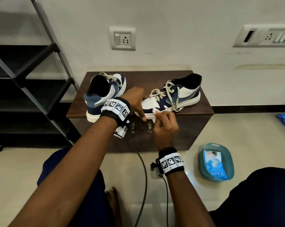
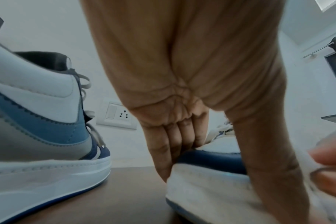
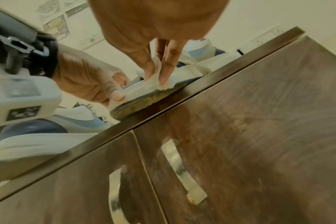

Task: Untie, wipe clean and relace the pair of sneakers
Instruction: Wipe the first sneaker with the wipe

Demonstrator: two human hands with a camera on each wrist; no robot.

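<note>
Wiping is the step in hand, judging by the white wipe (image 1: 154, 114) that the right hand (image 1: 165, 128) pinches between thumb and fingers (image 3: 168, 63) against the pale sole edge of the right-hand sneaker (image 1: 176, 97). The left hand (image 1: 135, 102) steadies that shoe's toe, fingers laid over the top and thumb curled down at the sole. Its laces hang loose; the other sneaker (image 1: 104, 95) stands just to the left, heel toward the person. Both sit on the small dark table (image 1: 202, 110). The next move probably calls for drawing the wipe along the sole toward the heel. The toe overhangs the table's front edge, so hard pressure could tip it off. Open floor lies right, by the wipes tub (image 1: 216, 163).
</note>
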